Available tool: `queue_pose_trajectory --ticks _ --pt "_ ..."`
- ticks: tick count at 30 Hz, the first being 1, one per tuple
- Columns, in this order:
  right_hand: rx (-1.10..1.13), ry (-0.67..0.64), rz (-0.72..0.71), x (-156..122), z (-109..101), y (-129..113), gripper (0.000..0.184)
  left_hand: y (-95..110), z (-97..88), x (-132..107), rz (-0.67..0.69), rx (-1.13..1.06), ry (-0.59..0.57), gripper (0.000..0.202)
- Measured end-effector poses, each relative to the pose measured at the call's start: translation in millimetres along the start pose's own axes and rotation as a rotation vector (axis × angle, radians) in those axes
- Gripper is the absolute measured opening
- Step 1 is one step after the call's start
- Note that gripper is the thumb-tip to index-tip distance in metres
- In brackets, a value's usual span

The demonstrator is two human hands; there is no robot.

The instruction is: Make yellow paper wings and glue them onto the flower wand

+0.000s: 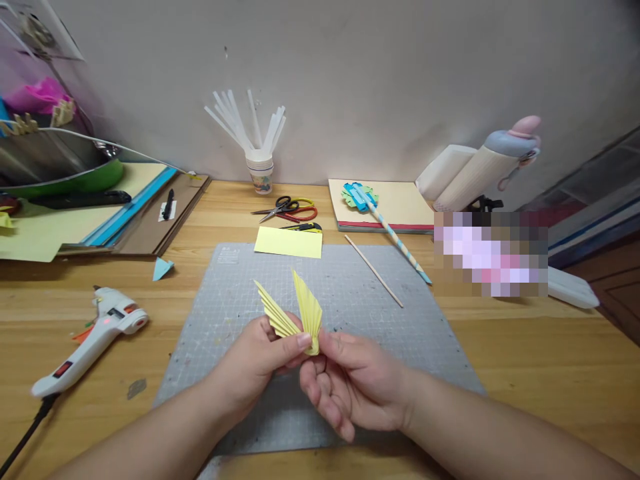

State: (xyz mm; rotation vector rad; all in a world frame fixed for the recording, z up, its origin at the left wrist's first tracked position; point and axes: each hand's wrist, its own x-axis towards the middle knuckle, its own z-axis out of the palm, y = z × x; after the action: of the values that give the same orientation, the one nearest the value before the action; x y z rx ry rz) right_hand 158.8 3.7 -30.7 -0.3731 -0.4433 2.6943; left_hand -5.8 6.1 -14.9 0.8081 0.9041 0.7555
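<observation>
Both hands hold a pleated yellow paper fan over a grey cutting mat. The paper is folded in the middle, so two ribbed wings point up in a V. My left hand pinches the fold from the left, thumb on top. My right hand pinches the same fold from the right with thumb and forefinger, its other fingers curled loosely below.
A white glue gun lies at the left on the wooden table. Behind the mat are a yellow paper sheet, scissors, a cup of white sticks, a thin wooden stick, a striped stick and stacked card.
</observation>
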Motion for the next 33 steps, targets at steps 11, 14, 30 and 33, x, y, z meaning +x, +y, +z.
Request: queue_pose_trajectory --ticks 11,14,30,33 --pt "0.057 0.230 -0.042 0.4 0.2 2.3 0.028 -4.3 -6.9 4.6 -0.003 0.179 -0.091 0.030" --pt "0.051 0.230 -0.076 0.4 1.9 1.0 0.026 -3.3 -4.7 4.8 0.014 0.111 -0.066 0.030" --pt "-0.016 0.143 -0.117 0.1 2.7 -4.4 0.035 6.6 4.0 -1.1 0.076 -0.090 -0.090 0.039" --pt "-0.090 0.153 -0.144 -0.2 2.3 -2.4 0.038 3.4 3.3 -1.8 0.062 -0.074 -0.075 0.046"
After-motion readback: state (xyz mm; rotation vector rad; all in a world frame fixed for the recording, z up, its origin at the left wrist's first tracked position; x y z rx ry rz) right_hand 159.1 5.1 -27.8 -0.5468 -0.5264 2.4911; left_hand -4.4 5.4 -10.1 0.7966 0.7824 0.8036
